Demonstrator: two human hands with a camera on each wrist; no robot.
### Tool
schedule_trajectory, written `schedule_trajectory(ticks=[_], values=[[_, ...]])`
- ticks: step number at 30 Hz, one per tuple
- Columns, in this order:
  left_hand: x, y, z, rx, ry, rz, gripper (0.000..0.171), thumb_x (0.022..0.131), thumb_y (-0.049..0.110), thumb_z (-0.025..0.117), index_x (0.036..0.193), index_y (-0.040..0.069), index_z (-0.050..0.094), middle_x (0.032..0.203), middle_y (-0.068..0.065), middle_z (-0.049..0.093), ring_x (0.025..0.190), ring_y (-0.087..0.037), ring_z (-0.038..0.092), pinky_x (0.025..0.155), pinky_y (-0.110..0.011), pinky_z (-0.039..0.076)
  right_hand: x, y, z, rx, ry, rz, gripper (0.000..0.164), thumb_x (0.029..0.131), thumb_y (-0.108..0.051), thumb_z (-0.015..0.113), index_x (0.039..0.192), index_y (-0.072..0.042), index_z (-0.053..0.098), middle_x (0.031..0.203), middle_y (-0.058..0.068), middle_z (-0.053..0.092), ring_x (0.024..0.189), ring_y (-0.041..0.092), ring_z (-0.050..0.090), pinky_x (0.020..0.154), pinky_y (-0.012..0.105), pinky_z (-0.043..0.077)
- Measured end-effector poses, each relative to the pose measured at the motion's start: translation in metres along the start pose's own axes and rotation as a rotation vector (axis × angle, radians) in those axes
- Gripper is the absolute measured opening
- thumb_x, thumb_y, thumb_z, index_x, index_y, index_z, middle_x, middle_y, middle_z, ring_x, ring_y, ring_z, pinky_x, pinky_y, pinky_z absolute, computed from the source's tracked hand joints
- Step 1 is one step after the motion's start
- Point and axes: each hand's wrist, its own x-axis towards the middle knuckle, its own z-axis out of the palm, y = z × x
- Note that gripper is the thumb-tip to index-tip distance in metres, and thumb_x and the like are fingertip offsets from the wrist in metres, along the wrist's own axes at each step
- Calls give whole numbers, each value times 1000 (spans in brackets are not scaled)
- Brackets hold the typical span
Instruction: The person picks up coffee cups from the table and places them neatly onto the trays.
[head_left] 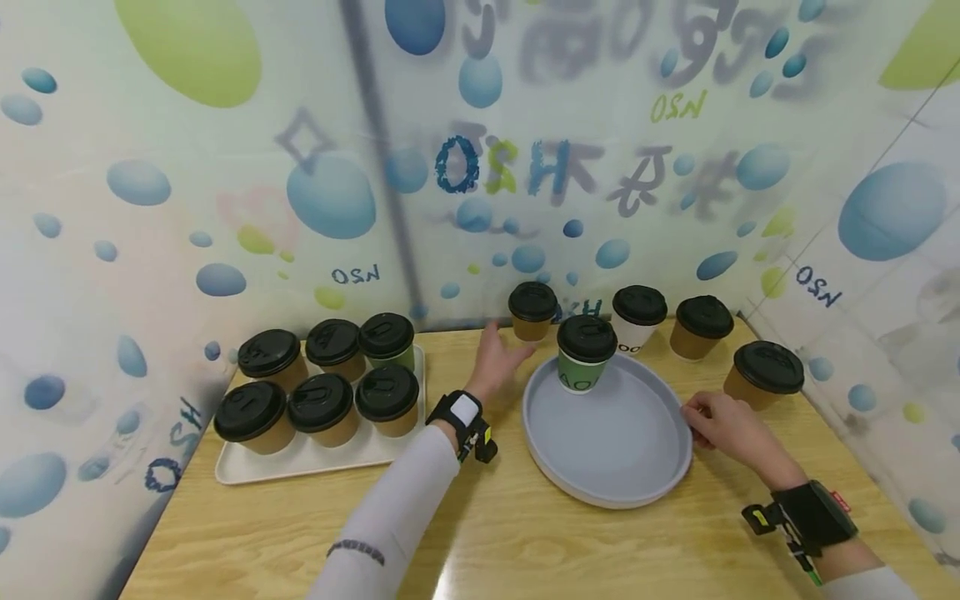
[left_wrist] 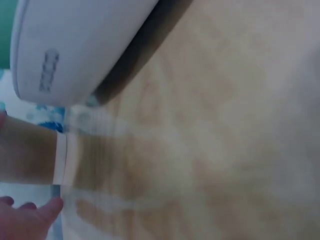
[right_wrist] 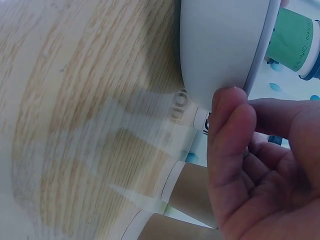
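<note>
My left hand (head_left: 495, 364) reaches with spread fingers toward a brown paper cup (head_left: 532, 328) with a black lid, which stands by the back wall. In the left wrist view, the fingertips (left_wrist: 52, 209) are beside the cup (left_wrist: 27, 154), and I see a gap between them. My right hand (head_left: 733, 429) pinches the right edge of a round grey tray (head_left: 611, 446); the right wrist view shows its thumb and curled fingers (right_wrist: 230, 132) at the rim. A green cup (head_left: 581, 372) with a black lid stands upright near the tray's back-left edge.
On the left, a pale rectangular tray (head_left: 322, 467) holds several black-lidded cups. Behind the round tray stands a white cup (head_left: 632, 329); brown cups (head_left: 692, 340) (head_left: 750, 392) are farther right. A patterned wall (head_left: 525, 225) borders the wooden table (head_left: 570, 550).
</note>
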Motion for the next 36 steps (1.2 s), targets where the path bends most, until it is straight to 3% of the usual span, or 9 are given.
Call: schedule_trajectory(ticks=[5, 9, 21, 29, 36], values=[[22, 3, 5, 41, -23, -8, 100, 91, 33, 81, 162, -1, 20, 164, -24, 28, 150, -38, 31, 121, -49, 31, 0, 1, 3, 1, 11, -13, 21, 107, -16, 53, 97, -2, 66, 70, 1, 59, 63, 16, 55, 54, 29, 45], [34, 2, 10, 28, -12, 18, 101, 88, 31, 84, 162, 0, 23, 162, -21, 34, 149, -35, 35, 121, -47, 32, -2, 0, 5, 14, 8, -12, 20, 107, -16, 54, 97, -3, 66, 70, 0, 58, 62, 17, 54, 54, 29, 44], [52, 1, 20, -11, 26, 59, 88, 86, 20, 86, 154, -2, 34, 151, -21, 47, 140, -34, 47, 116, -46, 38, -1, 2, 5, 26, 23, -10, 20, 107, -15, 55, 98, -2, 66, 70, -1, 58, 61, 16, 55, 53, 27, 45], [40, -1, 5, -41, 72, 33, 88, 88, 27, 85, 155, 1, 34, 152, -21, 47, 141, -34, 46, 115, -47, 40, 1, -2, 8, 40, 14, -17, 20, 107, -14, 55, 99, -1, 67, 70, 0, 58, 62, 17, 56, 53, 28, 46], [13, 12, -8, -206, 133, 100, 87, 86, 32, 86, 152, 2, 36, 148, -18, 49, 135, -34, 52, 109, -48, 46, 0, 0, 5, 29, 13, -18, 20, 107, -13, 54, 100, 1, 67, 71, 0, 59, 63, 17, 57, 54, 28, 49]])
